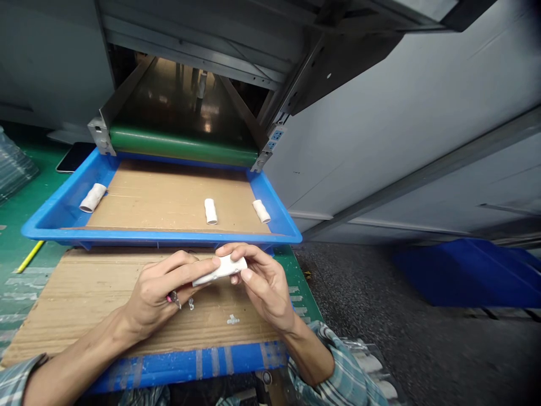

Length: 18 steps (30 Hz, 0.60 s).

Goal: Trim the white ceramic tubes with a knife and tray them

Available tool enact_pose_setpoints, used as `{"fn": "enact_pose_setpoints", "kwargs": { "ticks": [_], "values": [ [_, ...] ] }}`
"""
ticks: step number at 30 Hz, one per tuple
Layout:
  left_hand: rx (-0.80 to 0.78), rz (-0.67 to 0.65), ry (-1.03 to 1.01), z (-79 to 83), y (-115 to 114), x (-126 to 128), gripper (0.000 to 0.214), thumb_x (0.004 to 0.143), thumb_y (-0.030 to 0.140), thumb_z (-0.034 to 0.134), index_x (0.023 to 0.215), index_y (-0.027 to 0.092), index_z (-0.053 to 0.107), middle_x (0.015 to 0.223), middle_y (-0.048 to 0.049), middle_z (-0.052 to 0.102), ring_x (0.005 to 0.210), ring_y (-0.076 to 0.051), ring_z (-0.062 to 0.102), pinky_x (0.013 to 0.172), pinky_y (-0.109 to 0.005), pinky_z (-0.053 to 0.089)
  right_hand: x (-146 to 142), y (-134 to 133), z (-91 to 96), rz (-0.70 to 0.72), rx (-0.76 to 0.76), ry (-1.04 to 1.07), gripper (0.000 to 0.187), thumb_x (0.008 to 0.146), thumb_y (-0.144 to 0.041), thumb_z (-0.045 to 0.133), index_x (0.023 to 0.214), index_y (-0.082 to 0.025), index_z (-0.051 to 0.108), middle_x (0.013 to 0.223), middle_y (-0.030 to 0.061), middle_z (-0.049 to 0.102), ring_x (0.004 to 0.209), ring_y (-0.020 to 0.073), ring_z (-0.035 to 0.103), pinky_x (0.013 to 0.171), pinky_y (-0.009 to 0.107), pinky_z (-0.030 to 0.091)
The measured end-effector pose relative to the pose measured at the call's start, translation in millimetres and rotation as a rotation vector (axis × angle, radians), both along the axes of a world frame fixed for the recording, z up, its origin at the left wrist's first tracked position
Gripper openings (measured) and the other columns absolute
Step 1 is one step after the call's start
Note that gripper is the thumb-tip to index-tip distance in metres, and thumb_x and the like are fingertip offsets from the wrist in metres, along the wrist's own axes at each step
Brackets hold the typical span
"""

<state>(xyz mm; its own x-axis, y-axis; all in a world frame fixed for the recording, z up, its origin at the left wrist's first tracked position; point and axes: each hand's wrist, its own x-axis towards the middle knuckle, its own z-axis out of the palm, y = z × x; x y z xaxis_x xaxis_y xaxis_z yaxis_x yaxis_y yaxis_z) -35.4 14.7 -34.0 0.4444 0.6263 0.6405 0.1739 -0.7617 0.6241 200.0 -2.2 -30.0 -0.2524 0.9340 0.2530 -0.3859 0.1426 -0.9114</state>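
Observation:
Both my hands hold one white plastic tube piece (220, 269) above a cardboard sheet (84, 299). My left hand (163, 290) pinches its left end, and a small pink-handled tool (174, 299) is tucked under its fingers. My right hand (257, 285) grips the tube's right end with fingers curled around it. Three more white tube pieces lie in the blue tray (54, 206) ahead: one at the left (93, 197), one in the middle (210, 211), one at the right (261, 211).
A green conveyor roller (181, 145) ends at the tray's far edge under a grey machine housing. A phone (75, 157) lies on the green mat at left, a yellow pencil (29, 256) nearby. White scraps (232, 320) dot the cardboard. A blue bin (465, 270) sits on the floor at right.

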Motion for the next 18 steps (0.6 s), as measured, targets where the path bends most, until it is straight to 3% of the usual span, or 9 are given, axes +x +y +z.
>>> {"fn": "enact_pose_setpoints", "kwargs": {
  "ticks": [18],
  "values": [
    [-0.068,-0.013,-0.075,2.4,0.7,2.0,0.04,0.108,0.01,0.065,0.146,0.022,0.07,0.108,-0.0058,0.075,0.092,-0.01,0.073,0.084,-0.017,0.06,-2.0,2.1,6.0,-0.04,0.006,-0.044,0.02,0.104,-0.032,0.073,0.122,-0.029,0.081,0.129,0.0073,0.08,0.092,0.0176,0.071,0.071,0.029,0.058]
  ]
}}
